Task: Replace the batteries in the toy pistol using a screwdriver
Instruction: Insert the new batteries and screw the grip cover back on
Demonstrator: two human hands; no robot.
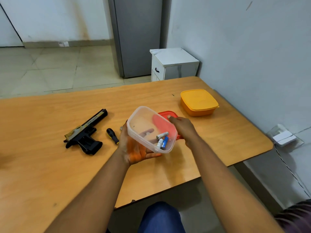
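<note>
A clear plastic container (143, 120) is tilted above the table, and three batteries (162, 139) have slid to its lower corner. My left hand (134, 148) cups it from below. My right hand (182, 127) grips its right rim. The black and gold toy pistol (85, 133) lies on its side on the table to the left. Between the pistol and my left hand lies a screwdriver (112, 136) with a black and yellow handle; its tip is hidden behind my hand.
A red lid (167, 113) lies on the wooden table (50, 165) behind the container. A closed orange box (198, 102) stands at the back right near the wall. The table's front edge runs just below my forearms. A white cabinet (173, 64) stands beyond the table.
</note>
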